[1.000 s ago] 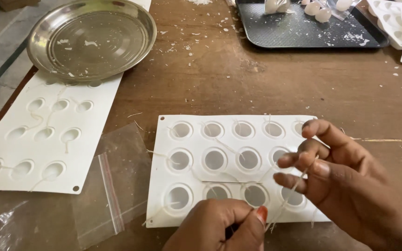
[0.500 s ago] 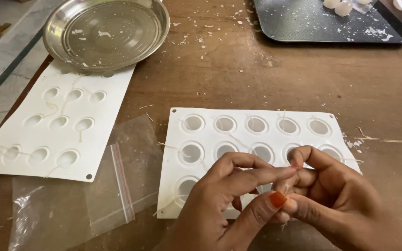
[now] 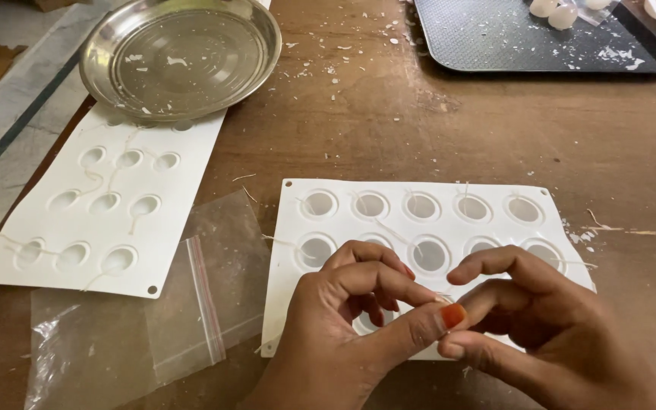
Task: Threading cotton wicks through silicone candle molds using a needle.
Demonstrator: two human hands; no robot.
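Both hands have drawn closer together since the earlier frames, the left hand (image 3: 343, 334) now curled so its fingers (image 3: 389, 281) meet the right hand (image 3: 540, 342) at the fingertips. Between thumb and forefinger they pinch something very thin, probably a pale wick thread (image 3: 443, 298), though it is too fine to tell for sure; both sets of fingers are nearly closed on it. Directly beneath the fingers lies the white silicone mould (image 3: 419, 220), soft and matte, with rows of round cavities, several threaded with thin wicks. To the left of the fingers a clear zip bag (image 3: 153, 326) lies crinkled on the worn wooden table (image 3: 419, 129); beyond it a second white mould (image 3: 108, 212), a shiny steel plate (image 3: 180, 53), and far right a dark tray (image 3: 495, 38).
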